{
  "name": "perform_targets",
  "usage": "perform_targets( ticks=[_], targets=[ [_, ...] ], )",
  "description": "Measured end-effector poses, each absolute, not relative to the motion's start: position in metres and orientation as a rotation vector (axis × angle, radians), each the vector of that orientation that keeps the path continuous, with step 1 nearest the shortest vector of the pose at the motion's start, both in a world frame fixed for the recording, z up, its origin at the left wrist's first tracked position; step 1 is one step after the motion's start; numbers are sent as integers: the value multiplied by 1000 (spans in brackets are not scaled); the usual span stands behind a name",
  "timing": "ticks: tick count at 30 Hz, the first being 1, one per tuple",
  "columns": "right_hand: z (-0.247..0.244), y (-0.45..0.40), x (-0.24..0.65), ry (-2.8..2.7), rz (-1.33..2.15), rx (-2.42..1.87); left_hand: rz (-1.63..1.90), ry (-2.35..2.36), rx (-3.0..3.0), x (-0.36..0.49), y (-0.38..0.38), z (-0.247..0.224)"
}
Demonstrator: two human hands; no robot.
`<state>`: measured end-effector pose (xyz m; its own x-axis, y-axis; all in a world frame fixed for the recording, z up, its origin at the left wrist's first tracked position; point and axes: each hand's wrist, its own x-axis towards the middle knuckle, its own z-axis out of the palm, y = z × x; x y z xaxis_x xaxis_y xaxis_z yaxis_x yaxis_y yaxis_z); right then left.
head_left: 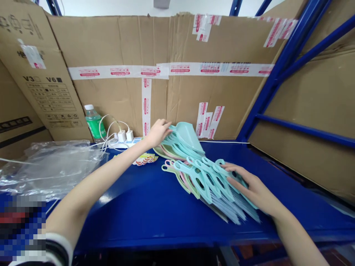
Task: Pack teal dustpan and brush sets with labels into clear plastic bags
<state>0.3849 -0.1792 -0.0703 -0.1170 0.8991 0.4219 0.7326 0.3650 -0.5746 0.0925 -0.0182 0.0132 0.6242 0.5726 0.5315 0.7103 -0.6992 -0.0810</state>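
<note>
My left hand (159,132) reaches to the back and is closed on the handle end of a light blue dustpan (190,136). That dustpan tops a pile of nested dustpans (172,147), mostly light blue with pink and green ones below. My right hand (251,188) grips a light blue hand brush at the right end of a fanned row of hand brushes (212,181). Their handles point toward the back left, and their pale bristles point toward the front right. Pink and green handles show at the row's left end. The fingers partly hide the gripped brush.
The blue shelf top (133,214) has cardboard walls (111,44) behind it and a blue metal frame (266,88) at right. Clear plastic bags (61,162) lie at left. A green-labelled bottle (94,123), white chargers (122,135) with cables, and printed cards (145,159) sit at the back.
</note>
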Motion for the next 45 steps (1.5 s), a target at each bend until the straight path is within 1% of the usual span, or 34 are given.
perform_targets(
  ticks=[2,5,12,19,25,30,33,35,38,41,45],
  targets=[
    [-70,-180,385,-1897,284,-1418,-865,-1048,-2544,69,-25,15],
    [-69,-180,384,-1892,264,-1408,-984,-1108,-2519,33,-39,17],
    [-68,-177,381,-1924,178,-1386,-1011,-1223,-2549,-23,-80,21],
    [-55,-172,373,-1991,-15,-1366,-1106,-1300,-2514,-45,-131,2],
    [-35,-166,351,-2051,-279,-1301,-1148,-1323,-2486,-72,-154,-13],
    [-13,-158,301,-2120,-738,-1025,-1095,-1389,-2534,-95,-160,-21],
    [2,-157,259,-2192,-873,-885,-1027,-1410,-2603,-104,-159,-22],
    [8,-157,232,-2288,-860,-802,-973,-1427,-2657,-108,-158,-23],
    [7,-156,198,-2465,-687,-724,-872,-1439,-2776,-109,-156,-25],
    [-7,-155,172,-2603,-530,-713,-752,-1388,-2965,-105,-156,-28],
    [-28,-158,152,-2674,-402,-699,-661,-1355,-3117,-97,-160,-33]
  ],
)
